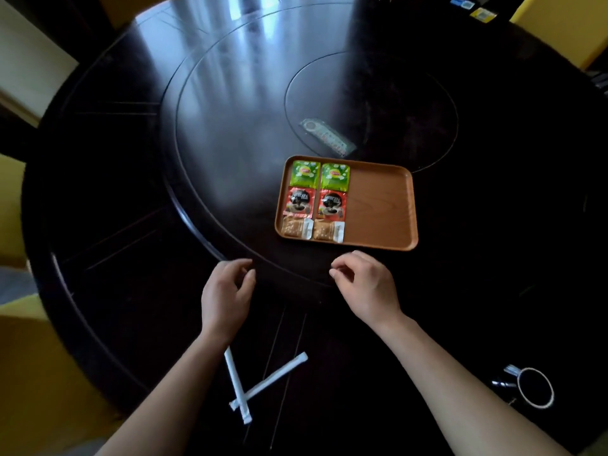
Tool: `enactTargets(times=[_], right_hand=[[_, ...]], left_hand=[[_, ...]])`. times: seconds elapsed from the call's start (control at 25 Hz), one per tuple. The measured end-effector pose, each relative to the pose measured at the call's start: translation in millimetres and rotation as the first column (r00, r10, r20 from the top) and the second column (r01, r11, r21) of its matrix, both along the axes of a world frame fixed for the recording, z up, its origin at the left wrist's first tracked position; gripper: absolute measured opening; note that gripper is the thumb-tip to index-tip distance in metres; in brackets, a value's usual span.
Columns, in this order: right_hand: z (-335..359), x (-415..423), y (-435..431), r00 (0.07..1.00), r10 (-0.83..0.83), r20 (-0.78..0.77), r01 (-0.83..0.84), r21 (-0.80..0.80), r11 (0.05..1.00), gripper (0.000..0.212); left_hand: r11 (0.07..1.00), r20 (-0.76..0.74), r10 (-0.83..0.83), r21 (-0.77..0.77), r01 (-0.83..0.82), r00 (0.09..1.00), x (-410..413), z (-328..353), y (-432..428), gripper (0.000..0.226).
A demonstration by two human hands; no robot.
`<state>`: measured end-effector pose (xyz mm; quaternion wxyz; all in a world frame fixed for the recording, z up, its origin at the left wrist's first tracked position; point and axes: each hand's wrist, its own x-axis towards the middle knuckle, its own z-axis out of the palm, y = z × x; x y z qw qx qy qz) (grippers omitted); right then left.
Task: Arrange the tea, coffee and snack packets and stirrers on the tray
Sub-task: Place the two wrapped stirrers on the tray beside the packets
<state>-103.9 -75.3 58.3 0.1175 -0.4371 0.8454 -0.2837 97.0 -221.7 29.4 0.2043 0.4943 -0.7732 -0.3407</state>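
From above the person's head, a big round dark table (131, 225) fills the room, glossy enough to throw back the window light, with a raised round turntable section in the middle. A wooden tray (378, 205) sits on that section, near its front edge and a little right of centre. Its left half is filled in two neat columns: two green tea packets (320, 175) side by side at the back, two red coffee packets (314, 203) in the middle row, and two tan snack packets (312, 229) at the front, each row just touching the next; the right half of the tray is bare wood. Just behind the tray lies a long clear wrapper (327, 137) on the table, its contents too blurred to read. Both bare hands hover over the table in front of the tray, apart from each other: the left hand (227, 291) has its fingers loosely curled with nothing in it, and the right hand (365, 284) is likewise loosely curled and holding nothing. Closer in, under the left forearm, two white paper-wrapped stirrers (263, 386) lie crossed over one another on the table, well apart from the tray. At the near right edge stands a dark mug (534, 386) with a pale rim
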Motion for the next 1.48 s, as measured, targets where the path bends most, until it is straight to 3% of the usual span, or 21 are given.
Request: enactTargets(times=[0.16, 0.32, 0.6, 0.84, 0.96, 1.04, 1.12, 1.32, 1.48], right_hand=[[-18, 66, 27, 0.95, 0.294, 0.106, -0.306, 0.131, 0.943, 0.01], [-37, 108, 37, 0.882, 0.444, 0.155, -0.47, 0.25, 0.846, 0.019], [-52, 133, 29, 0.828, 0.558, 0.061, -0.539, 0.365, 0.759, 0.028], [-60, 139, 24, 0.763, 0.647, -0.008, -0.573, 0.457, 0.681, 0.002], [-65, 139, 29, 0.714, 0.697, -0.057, -0.577, 0.515, 0.634, 0.015], [-66, 136, 32, 0.713, 0.697, -0.073, -0.572, 0.514, 0.639, 0.013], [-65, 131, 36, 0.776, 0.629, -0.051, -0.532, 0.484, 0.695, 0.009], [-46, 116, 51, 0.926, 0.366, 0.094, -0.374, 0.367, 0.852, 0.009], [-26, 97, 64, 0.962, 0.138, 0.237, -0.204, 0.282, 0.937, 0.008]], left_hand=[[0.98, 0.146, 0.124, 0.135, -0.144, 0.982, 74, -9, 54, 0.002], [0.954, 0.299, 0.173, 0.184, -0.235, 0.938, 103, -23, 76, 0.018], [0.953, 0.49, 0.154, 0.156, -0.261, 0.858, 92, -24, 78, 0.036], [0.941, 0.478, 0.176, 0.174, -0.289, 0.86, 92, -24, 77, 0.023], [0.918, 0.454, 0.205, 0.219, -0.331, 0.867, 93, -21, 77, 0.017], [0.891, 0.425, 0.234, 0.265, -0.367, 0.874, 95, -18, 76, 0.016], [0.869, 0.389, 0.258, 0.307, -0.388, 0.884, 97, -16, 76, 0.016], [0.834, 0.256, 0.295, 0.401, -0.379, 0.921, 96, -8, 79, 0.015], [0.845, 0.135, 0.282, 0.433, -0.313, 0.95, 81, 5, 79, 0.013]])
